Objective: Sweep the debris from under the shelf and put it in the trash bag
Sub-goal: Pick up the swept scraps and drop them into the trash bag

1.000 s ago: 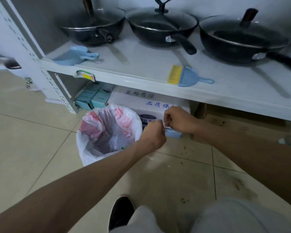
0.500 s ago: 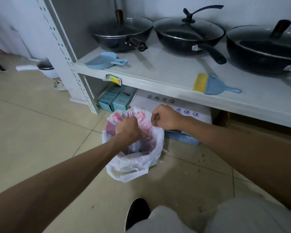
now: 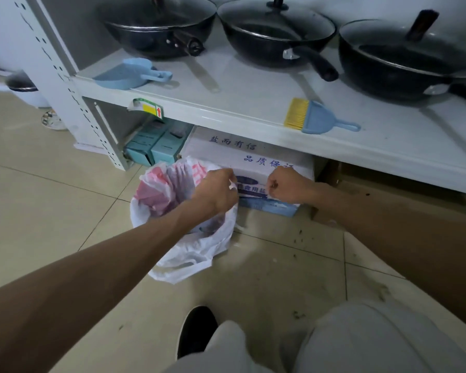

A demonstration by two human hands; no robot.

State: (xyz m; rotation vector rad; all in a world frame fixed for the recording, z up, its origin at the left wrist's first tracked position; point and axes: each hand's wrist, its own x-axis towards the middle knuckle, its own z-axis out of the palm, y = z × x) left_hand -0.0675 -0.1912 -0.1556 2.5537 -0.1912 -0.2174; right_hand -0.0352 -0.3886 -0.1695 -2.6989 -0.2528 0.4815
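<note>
My left hand (image 3: 215, 193) pinches the rim of the trash bag (image 3: 178, 246), which stands on the floor below the shelf's (image 3: 226, 109) front edge. My right hand (image 3: 285, 185) is curled tight, on what I cannot tell. I should spread the mouth wide and steady, facing the debris (image 3: 299, 235) beside it.

My left grip (image 3: 215, 193) and right grip (image 3: 287, 185), together a second ago at the rim of the trash bag (image 3: 189, 254), have drawn apart, the right now before the box (image 3: 253, 157).
</note>
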